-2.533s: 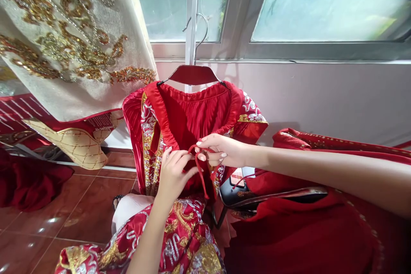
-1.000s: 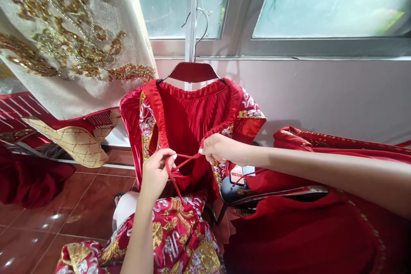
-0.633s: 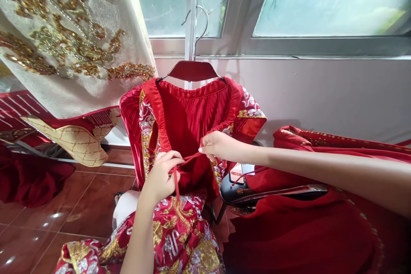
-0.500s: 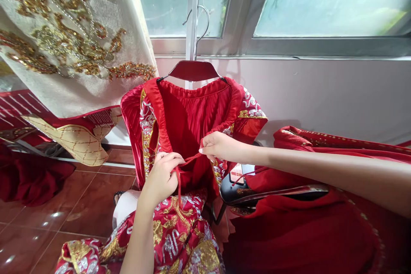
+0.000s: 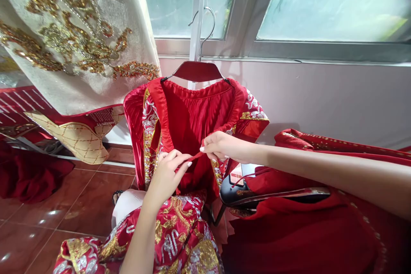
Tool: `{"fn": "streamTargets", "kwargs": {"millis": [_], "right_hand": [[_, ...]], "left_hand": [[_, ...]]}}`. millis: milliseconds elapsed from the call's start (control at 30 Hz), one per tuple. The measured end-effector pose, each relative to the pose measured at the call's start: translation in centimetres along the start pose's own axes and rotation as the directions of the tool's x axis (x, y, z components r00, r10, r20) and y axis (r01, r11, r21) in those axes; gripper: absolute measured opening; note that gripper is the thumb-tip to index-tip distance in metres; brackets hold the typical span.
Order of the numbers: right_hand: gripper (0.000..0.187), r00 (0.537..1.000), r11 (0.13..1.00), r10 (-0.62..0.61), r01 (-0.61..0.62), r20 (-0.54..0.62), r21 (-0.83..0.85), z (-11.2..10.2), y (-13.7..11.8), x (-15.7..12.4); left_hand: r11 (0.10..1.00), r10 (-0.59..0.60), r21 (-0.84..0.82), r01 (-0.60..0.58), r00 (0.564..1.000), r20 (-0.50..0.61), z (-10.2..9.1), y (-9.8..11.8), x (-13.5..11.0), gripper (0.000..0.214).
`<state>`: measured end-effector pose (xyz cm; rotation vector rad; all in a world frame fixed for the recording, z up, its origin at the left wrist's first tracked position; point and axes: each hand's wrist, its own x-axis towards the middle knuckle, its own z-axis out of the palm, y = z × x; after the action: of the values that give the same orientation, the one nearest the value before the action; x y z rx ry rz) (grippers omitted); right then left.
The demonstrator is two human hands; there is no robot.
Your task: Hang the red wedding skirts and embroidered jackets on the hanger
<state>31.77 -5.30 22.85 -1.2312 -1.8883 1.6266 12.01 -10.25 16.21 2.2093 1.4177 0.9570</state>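
Observation:
A red pleated garment with gold and silver embroidery hangs on a dark red hanger hooked at the window frame. My left hand and my right hand are close together at its front opening. Both pinch a thin red cord that runs between them. My right hand also grips the gathered edge of the garment. The embroidered lower part of the garment lies over my lap.
A cream garment with gold beading hangs at the upper left. Red cloth is piled on a black chair at the right, with a phone on the seat. Brown floor tiles lie at the lower left.
My hands first pulled the red cord apart, the left one moving left. They have since drawn close again, with the left fingers now pinched on the cord near my right hand.

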Motion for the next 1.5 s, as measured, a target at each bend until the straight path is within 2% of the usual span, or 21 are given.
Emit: {"fn": "streamTargets", "kwargs": {"millis": [200, 367, 467, 567, 667, 733, 800, 900, 1000, 1100, 1167, 1233, 1267, 1300, 1367, 1500], "right_hand": [[0.030, 0.999, 1.000, 0.026, -0.026, 0.021, 0.007, -0.2, 0.1, 0.1], [0.032, 1.000, 0.999, 0.012, -0.013, 0.026, 0.040, -0.1, 0.0, 0.0], [0.030, 1.000, 0.998, 0.010, -0.011, 0.014, 0.069, -0.1, -0.2, 0.0], [0.028, 0.999, 0.996, 0.020, -0.017, -0.031, 0.092, -0.4, -0.4, 0.0], [0.026, 0.998, 0.993, 0.029, -0.022, -0.063, 0.119, -0.7, -0.4, 0.0], [0.024, 0.997, 0.991, 0.032, -0.022, -0.072, 0.134, -0.9, -0.1, 0.2], [0.023, 0.996, 0.990, 0.030, -0.019, -0.081, 0.137, -1.0, 0.1, 0.4], [0.024, 0.996, 0.993, 0.022, -0.013, -0.083, 0.116, -1.1, 0.3, 0.6], [0.027, 0.996, 0.999, 0.020, -0.017, -0.083, 0.039, -1.0, 0.0, 0.5], [0.029, 0.997, 0.999, 0.033, -0.034, -0.075, -0.012, -0.7, -0.6, 0.2], [0.026, 0.997, 0.998, 0.050, -0.049, -0.063, 0.028, -0.5, -0.8, 0.1], [0.021, 0.996, 0.994, 0.052, -0.045, -0.072, 0.100, -0.6, -0.8, 0.0], [0.018, 0.995, 0.991, 0.048, -0.037, -0.087, 0.128, -0.7, -0.7, 0.0], [0.017, 0.993, 0.989, 0.041, -0.025, -0.109, 0.145, -0.9, -0.6, 0.1], [0.016, 0.986, 0.989, 0.034, -0.009, -0.166, 0.150, -1.2, -0.4, 0.1], [0.019, 0.974, 0.991, 0.016, 0.014, -0.226, 0.131, -1.6, -0.1, 0.2]], "left_hand": [[0.957, -0.055, -0.289, 0.002, 0.983, -0.175, 0.4, -1.2, 0.0, 0.014], [0.939, -0.140, -0.335, 0.070, 0.972, -0.188, 0.4, -1.5, -0.1, 0.017], [0.959, -0.119, -0.278, 0.052, 0.966, -0.229, 0.6, -1.6, -0.2, 0.019], [0.997, 0.009, -0.068, -0.031, 0.951, -0.309, 0.4, -1.9, -0.5, 0.018], [0.988, 0.110, 0.141, -0.062, 0.923, -0.368, -0.7, -2.5, -1.2, 0.018], [0.983, 0.091, 0.183, -0.021, 0.917, -0.387, -1.8, -3.3, -1.8, 0.020], [0.989, 0.023, 0.143, 0.036, 0.919, -0.394, -3.1, -4.4, -2.5, 0.021], [0.992, -0.071, 0.075, 0.101, 0.939, -0.336, -5.1, -5.5, -2.7, 0.020], [0.994, -0.042, 0.089, 0.070, 0.956, -0.290, -7.2, -3.8, -1.1, 0.018], [0.996, 0.088, 0.002, -0.094, 0.927, -0.365, -9.1, 1.2, 1.9, 0.018], [0.970, 0.195, -0.064, -0.236, 0.905, -0.379, -9.9, 5.3, 4.0, 0.017], [0.943, 0.276, -0.077, -0.322, 0.893, -0.355, -10.1, 8.3, 5.8, 0.012], [0.937, 0.294, -0.086, -0.338, 0.899, -0.325, -9.9, 9.2, 6.6, 0.010], [0.937, 0.297, -0.095, -0.336, 0.910, -0.291, -9.6, 9.6, 7.3, 0.009], [0.954, 0.256, -0.101, -0.282, 0.942, -0.215, -8.4, 9.0, 8.4, 0.010], [0.993, 0.119, -0.023, -0.120, 0.993, -0.022, -5.3, 5.4, 9.0, 0.015]]}}
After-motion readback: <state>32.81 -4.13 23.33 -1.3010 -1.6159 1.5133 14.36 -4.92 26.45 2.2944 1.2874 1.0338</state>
